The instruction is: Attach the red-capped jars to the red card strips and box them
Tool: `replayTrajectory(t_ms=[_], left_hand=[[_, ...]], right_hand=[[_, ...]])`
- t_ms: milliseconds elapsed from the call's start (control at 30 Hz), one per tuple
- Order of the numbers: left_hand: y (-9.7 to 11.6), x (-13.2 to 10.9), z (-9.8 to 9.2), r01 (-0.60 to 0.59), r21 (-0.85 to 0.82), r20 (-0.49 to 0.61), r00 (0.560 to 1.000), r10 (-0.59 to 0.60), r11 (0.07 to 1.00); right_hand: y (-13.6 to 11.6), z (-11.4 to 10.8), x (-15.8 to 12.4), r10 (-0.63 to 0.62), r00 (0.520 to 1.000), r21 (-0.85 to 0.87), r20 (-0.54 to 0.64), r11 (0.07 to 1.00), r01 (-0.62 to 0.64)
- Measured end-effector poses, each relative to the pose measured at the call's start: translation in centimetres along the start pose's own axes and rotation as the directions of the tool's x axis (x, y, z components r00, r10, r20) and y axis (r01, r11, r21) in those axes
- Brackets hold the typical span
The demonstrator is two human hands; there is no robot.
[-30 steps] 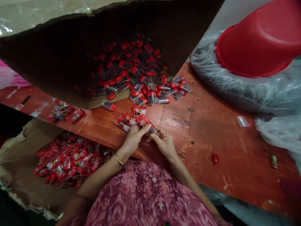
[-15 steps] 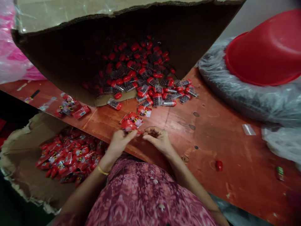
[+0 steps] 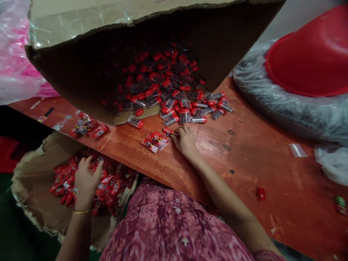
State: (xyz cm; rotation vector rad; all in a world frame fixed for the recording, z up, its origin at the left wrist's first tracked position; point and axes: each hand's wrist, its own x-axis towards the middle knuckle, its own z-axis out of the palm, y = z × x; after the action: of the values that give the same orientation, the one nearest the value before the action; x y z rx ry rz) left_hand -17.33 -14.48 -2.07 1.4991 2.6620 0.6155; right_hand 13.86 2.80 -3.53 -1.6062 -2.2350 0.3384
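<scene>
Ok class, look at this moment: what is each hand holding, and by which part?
The left hand holds nothing, open above the cardboard box. The right hand's fingertips touch the end of a small red packet; whether that is a grip cannot be told.

Ref pt: the red-brown wooden table (image 3: 261, 170). At its far edge a tilted cardboard carton (image 3: 81, 72) blocks the way, w/ red-capped packs (image 3: 163, 83) spilling onto the wood, nearly up to the R hand (image 3: 186, 141). Flat red packets (image 3: 154, 141) lie just left of that hand. Right of table centre a hand can pass low over the wood; only a small red cap (image 3: 261, 194) and a plastic sleeve (image 3: 297, 150) lie there. Far right of the table, a plastic-wrapped bundle (image 3: 285, 112) under an upside-down red basin (image 3: 307, 61) stands in the way. Off the near-left edge, L hand (image 3: 86, 183) has room above a torn carton (image 3: 27, 181) full of red packets (image 3: 114, 185).
</scene>
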Motion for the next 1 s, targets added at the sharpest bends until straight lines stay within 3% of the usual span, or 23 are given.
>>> replayTrajectory(t_ms=[33, 133, 233, 300, 367, 433, 500, 600, 667, 700, 800, 933, 1000], left_hand=[[2.3, 0.3, 0.5, -0.057, -0.082, -0.054, 0.997, 0.053, 0.995], [9.5, 1.2, 2.1, -0.293, -0.210, -0.051, 0.956, 0.288, 0.933], [14.4, 1.6, 3.8, -0.477, -0.276, 0.041, 0.862, 0.506, 0.835], [15.7, 1.7, 4.7, -0.549, -0.286, 0.133, 0.789, 0.600, 0.785], [15.7, 1.9, 5.1, -0.580, -0.276, 0.181, 0.752, 0.634, 0.767], [15.1, 2.1, 5.1, -0.582, -0.268, 0.177, 0.754, 0.633, 0.768], [14.6, 2.2, 4.6, -0.558, -0.295, 0.138, 0.779, 0.612, 0.776], [14.9, 2.0, 3.6, -0.396, -0.484, 0.095, 0.863, 0.497, 0.780], [15.8, 1.7, 3.2, -0.154, -0.671, 0.186, 0.912, 0.366, 0.725], [16.4, 1.6, 3.1, -0.020, -0.741, 0.260, 0.913, 0.314, 0.671], [18.0, 1.4, 3.2, 0.274, -0.828, 0.423, 0.878, 0.223, 0.489], [19.4, 1.2, 3.1, 0.538, -0.800, 0.592, 0.782, 0.195, 0.266], [19.7, 1.1, 3.0, 0.608, -0.770, 0.638, 0.738, 0.220, 0.193]], right_hand=[[0.1, 0.0, -0.2, 0.026, 1.000, 0.034, -0.004, 0.999, -0.026], [0.1, 0.0, -0.4, 0.153, 0.988, 0.245, 0.027, 0.957, -0.155], [-0.2, -0.2, -0.5, 0.264, 0.958, 0.601, 0.109, 0.750, -0.275], [-0.6, -0.5, -0.6, 0.268, 0.948, 0.779, 0.171, 0.552, -0.297], [-1.1, -0.7, -0.6, 0.250, 0.946, 0.859, 0.208, 0.416, -0.299], [-1.8, -0.8, -0.7, 0.240, 0.948, 0.883, 0.208, 0.371, -0.288], [-2.6, -0.8, -0.7, 0.230, 0.955, 0.885, 0.186, 0.382, -0.265], [-4.1, -1.0, -1.0, 0.183, 0.974, 0.889, 0.133, 0.412, -0.199], [-5.0, -1.4, -1.3, 0.146, 0.983, 0.896, 0.111, 0.414, -0.162], [-5.3, -1.7, -1.4, 0.130, 0.985, 0.898, 0.110, 0.413, -0.155], [-5.7, -2.5, -1.6, 0.098, 0.989, 0.893, 0.115, 0.425, -0.146], [-5.3, -3.1, -2.0, 0.028, 0.987, 0.890, 0.158, 0.430, -0.155], [-4.4, -3.4, -2.1, -0.010, 0.982, 0.881, 0.189, 0.443, -0.165]])
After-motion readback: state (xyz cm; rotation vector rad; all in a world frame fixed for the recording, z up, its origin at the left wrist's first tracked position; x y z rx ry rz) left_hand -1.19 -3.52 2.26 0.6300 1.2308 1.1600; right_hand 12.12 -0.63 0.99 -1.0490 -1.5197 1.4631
